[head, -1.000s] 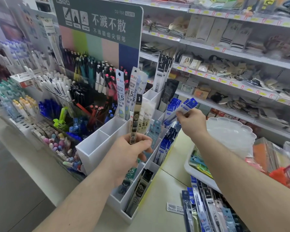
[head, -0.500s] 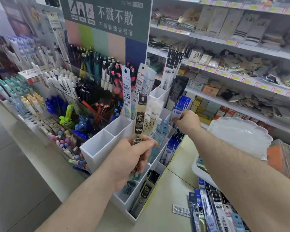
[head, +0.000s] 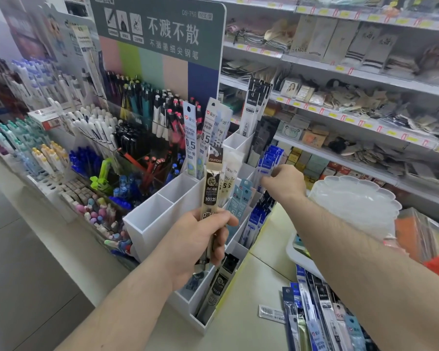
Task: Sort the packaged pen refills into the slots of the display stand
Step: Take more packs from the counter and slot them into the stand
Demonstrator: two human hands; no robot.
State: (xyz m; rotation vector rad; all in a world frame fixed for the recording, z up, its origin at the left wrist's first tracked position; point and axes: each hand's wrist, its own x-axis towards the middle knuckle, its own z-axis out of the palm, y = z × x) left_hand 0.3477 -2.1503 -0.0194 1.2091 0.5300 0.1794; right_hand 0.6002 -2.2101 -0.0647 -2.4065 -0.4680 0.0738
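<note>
Beige counter (head: 241, 323): white stand (head: 162, 219), loose refill packs (head: 314, 315), perhaps a tray (head: 295, 252).

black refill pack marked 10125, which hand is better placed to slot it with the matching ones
Left. The left hand already grips the black refill pack, directly above the matching packs; the right hand is at the blue packs.

Two hands in view: left hand (head: 195, 245), right hand (head: 283, 184). One brown-black refill pack (head: 211, 184) held up. One white display stand (head: 162, 214). One barcode label (head: 271, 312) on counter. One scalloped white tray (head: 352, 203). Loose packs too overlapped for count.
</note>
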